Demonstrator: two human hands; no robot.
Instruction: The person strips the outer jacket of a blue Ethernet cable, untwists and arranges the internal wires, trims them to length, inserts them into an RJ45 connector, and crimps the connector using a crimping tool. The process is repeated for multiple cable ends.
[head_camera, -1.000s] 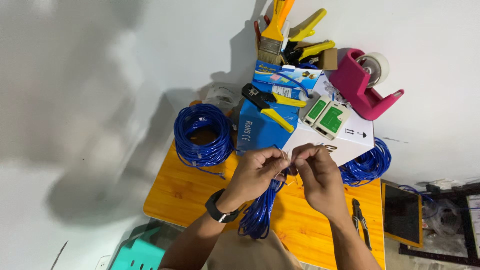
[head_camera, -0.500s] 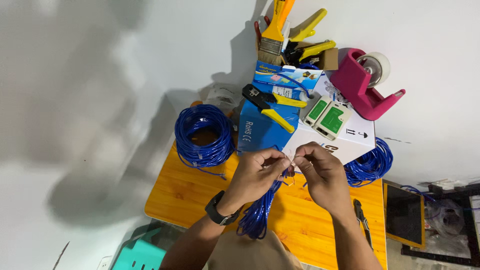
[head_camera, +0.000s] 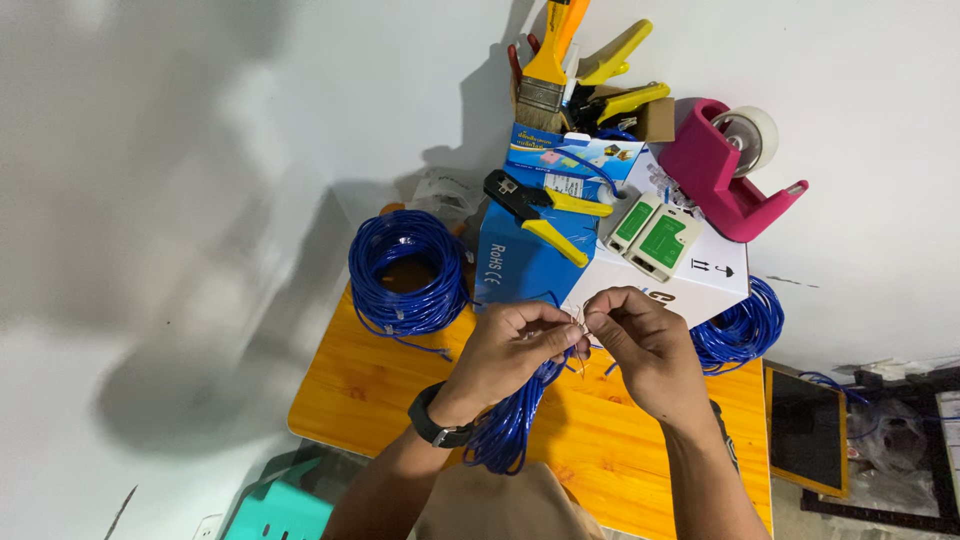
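Both hands are staying over the orange table (head_camera: 380, 390), barely shifted from a second ago; the framing is drifting slightly, nothing on the table is moving. The left hand (head_camera: 510, 350) and right hand (head_camera: 640, 345) are meeting fingertip to fingertip, both pinched shut on the end of the blue cable (head_camera: 515, 425), which is hanging from the left hand down toward the person's lap. So the work on the cable end is continuing at the same spot, with fine finger adjustments only.

Thin wire strands are showing between the fingertips, probably the untwisted inner wires, but they are too small to sort by colour. Exact finger contact is being hidden by the knuckles. A black watch (head_camera: 435, 425) is sitting on the left wrist.

Around them: a blue coil (head_camera: 405, 270) lying left of the hands, a second coil (head_camera: 740, 325) partly hidden behind the right hand and the white box (head_camera: 690, 275), a crimper (head_camera: 540, 210) lying on the blue box (head_camera: 515, 265), a green tester (head_camera: 655, 235), a pink tape dispenser (head_camera: 725, 170). The brush (head_camera: 548, 70) is being cut off at the top edge.
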